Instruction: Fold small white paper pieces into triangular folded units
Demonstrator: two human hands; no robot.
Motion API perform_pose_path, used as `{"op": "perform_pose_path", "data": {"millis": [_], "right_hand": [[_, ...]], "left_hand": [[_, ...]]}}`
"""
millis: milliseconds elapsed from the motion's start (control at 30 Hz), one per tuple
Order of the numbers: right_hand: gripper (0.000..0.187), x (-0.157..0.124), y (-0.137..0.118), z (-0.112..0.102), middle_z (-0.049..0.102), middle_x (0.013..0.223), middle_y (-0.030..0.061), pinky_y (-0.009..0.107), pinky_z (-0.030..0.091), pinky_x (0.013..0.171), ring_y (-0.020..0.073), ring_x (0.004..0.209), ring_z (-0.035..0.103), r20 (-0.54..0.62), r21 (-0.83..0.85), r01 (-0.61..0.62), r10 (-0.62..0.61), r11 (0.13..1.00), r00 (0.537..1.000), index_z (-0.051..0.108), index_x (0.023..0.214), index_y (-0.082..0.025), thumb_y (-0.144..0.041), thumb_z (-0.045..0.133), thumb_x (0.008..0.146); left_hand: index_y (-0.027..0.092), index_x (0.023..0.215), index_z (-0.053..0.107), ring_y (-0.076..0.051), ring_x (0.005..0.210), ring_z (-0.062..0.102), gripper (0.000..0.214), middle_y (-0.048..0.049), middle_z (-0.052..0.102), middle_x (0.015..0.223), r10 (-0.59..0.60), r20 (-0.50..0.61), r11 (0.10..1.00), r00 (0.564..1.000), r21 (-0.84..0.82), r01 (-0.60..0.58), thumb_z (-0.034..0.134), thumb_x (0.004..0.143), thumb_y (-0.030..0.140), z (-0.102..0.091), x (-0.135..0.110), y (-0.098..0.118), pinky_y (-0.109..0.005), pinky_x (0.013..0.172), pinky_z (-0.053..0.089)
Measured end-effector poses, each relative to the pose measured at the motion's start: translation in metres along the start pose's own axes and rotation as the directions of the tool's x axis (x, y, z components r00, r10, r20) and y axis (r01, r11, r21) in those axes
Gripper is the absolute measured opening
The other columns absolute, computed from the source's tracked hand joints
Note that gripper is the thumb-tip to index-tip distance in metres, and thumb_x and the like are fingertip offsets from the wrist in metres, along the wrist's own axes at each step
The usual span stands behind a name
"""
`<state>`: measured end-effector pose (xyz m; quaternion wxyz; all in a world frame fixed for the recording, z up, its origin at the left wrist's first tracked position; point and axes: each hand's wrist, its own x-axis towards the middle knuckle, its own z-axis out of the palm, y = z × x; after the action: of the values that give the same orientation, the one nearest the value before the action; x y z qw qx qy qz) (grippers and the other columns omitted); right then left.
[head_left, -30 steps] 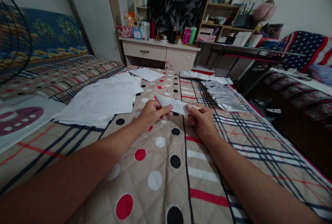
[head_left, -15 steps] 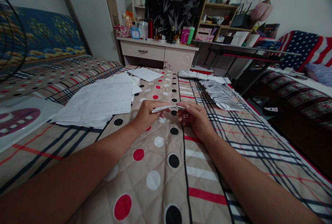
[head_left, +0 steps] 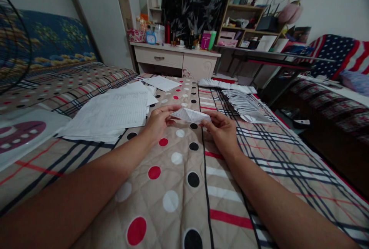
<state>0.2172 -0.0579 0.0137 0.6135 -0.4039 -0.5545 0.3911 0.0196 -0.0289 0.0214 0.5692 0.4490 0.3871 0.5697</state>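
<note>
A small piece of folded white paper [head_left: 190, 115] is stretched between my two hands, above the spotted bedspread [head_left: 181, 180]. Its creased face shows, with a pointed end toward the left. My left hand [head_left: 160, 123] pinches the left end between thumb and fingers. At the other end, my right hand [head_left: 221, 129] grips the paper, thumb in front. To the left lies a pile of white sheets [head_left: 115, 107] with printed lines. Rows of folded paper pieces [head_left: 243, 105] rest on the bedspread beyond my right hand.
A plastic bag [head_left: 25, 130] with a purple print lies at the far left. Behind the bed stands a pale dresser [head_left: 164, 57] crowded with bottles and a blue clock [head_left: 150, 37]. A desk with a wooden shelf [head_left: 245, 30] stands at the back right.
The folded paper has turned from nearly edge-on to showing its creased face. My hands have moved slightly apart, with both still holding it.
</note>
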Motion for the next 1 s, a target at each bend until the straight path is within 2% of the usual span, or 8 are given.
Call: {"op": "perform_pose_path", "data": {"millis": [67,167,300,367,433,667,833,1000], "right_hand": [[0.024,0.000,0.002,0.000,0.075,0.089,0.0041,0.032,0.055,0.075,0.0182,0.077,0.069,-0.013,-0.041,0.021,-0.022,0.999,1.000,0.073,0.092,-0.021,-0.022,0.075,0.069],[0.021,-0.001,0.004,0.000,0.075,0.090,0.0042,0.035,0.053,0.083,0.0202,0.085,0.069,-0.016,-0.127,0.079,-0.081,0.989,0.997,0.074,0.089,-0.021,-0.018,0.073,0.068],[0.018,-0.002,0.003,0.001,0.075,0.086,0.0027,0.033,0.053,0.081,0.0201,0.083,0.069,0.034,-0.196,0.135,-0.131,0.971,0.991,0.074,0.086,-0.022,-0.017,0.071,0.069],[0.015,-0.003,0.001,0.001,0.075,0.084,0.0026,0.032,0.052,0.077,0.0196,0.080,0.068,0.067,-0.246,0.152,-0.140,0.957,0.988,0.074,0.085,-0.021,-0.018,0.070,0.071],[0.014,-0.005,-0.002,0.001,0.074,0.083,0.0031,0.031,0.052,0.074,0.0192,0.077,0.067,0.092,-0.315,0.169,-0.147,0.934,0.985,0.074,0.085,-0.021,-0.019,0.070,0.073],[0.010,-0.007,-0.008,0.002,0.071,0.079,0.0036,0.031,0.046,0.072,0.0185,0.076,0.063,0.232,-0.505,0.378,-0.300,0.776,0.925,0.073,0.085,-0.020,-0.028,0.070,0.080],[0.011,-0.006,-0.010,0.002,0.069,0.072,0.0033,0.031,0.044,0.068,0.0179,0.071,0.060,0.255,-0.478,0.400,-0.312,0.782,0.915,0.072,0.080,-0.019,-0.028,0.068,0.083],[0.016,-0.007,-0.012,0.002,0.064,0.067,0.0024,0.030,0.041,0.068,0.0178,0.070,0.058,0.258,-0.462,0.338,-0.240,0.820,0.936,0.069,0.071,-0.019,-0.027,0.064,0.083]], "left_hand": [[0.014,0.095,0.073,-0.017,0.079,0.068,0.027,-0.0087,0.074,0.095,0.085,-0.018,0.996,0.996,0.040,-0.085,0.057,0.076,0.026,-0.002,0.001,-0.001,-0.022,0.056,0.048],[0.015,0.090,0.075,-0.020,0.088,0.067,0.027,-0.0085,0.074,0.094,0.271,0.045,0.919,0.962,0.285,-0.272,0.061,0.081,0.037,-0.001,-0.002,0.000,-0.026,0.065,0.051],[0.017,0.087,0.076,-0.019,0.078,0.068,0.024,-0.0065,0.075,0.087,0.462,0.268,0.601,0.845,0.606,-0.521,0.077,0.071,0.035,0.004,-0.009,0.001,-0.029,0.070,0.050],[0.018,0.086,0.076,-0.018,0.075,0.068,0.020,-0.0055,0.076,0.085,0.510,0.339,0.464,0.790,0.665,-0.585,0.079,0.070,0.030,0.006,-0.011,0.000,-0.029,0.071,0.050],[0.020,0.085,0.076,-0.018,0.075,0.068,0.015,-0.0048,0.076,0.084,0.537,0.373,0.386,0.756,0.688,-0.614,0.077,0.072,0.027,0.006,-0.012,-0.002,-0.029,0.073,0.050],[0.019,0.082,0.076,-0.016,0.069,0.069,0.009,-0.0038,0.076,0.079,0.549,0.395,0.376,0.737,0.670,-0.640,0.075,0.075,0.025,0.006,-0.011,-0.005,-0.025,0.066,0.050],[0.019,0.081,0.075,-0.015,0.068,0.068,0.007,-0.0034,0.076,0.078,0.540,0.417,0.400,0.731,0.637,-0.659,0.074,0.076,0.024,0.007,-0.012,-0.005,-0.024,0.064,0.049],[0.018,0.079,0.076,-0.014,0.065,0.067,0.007,-0.0031,0.075,0.076,0.518,0.432,0.435,0.739,0.610,-0.662,0.075,0.075,0.024,0.011,-0.016,-0.002,-0.023,0.062,0.049]]}}
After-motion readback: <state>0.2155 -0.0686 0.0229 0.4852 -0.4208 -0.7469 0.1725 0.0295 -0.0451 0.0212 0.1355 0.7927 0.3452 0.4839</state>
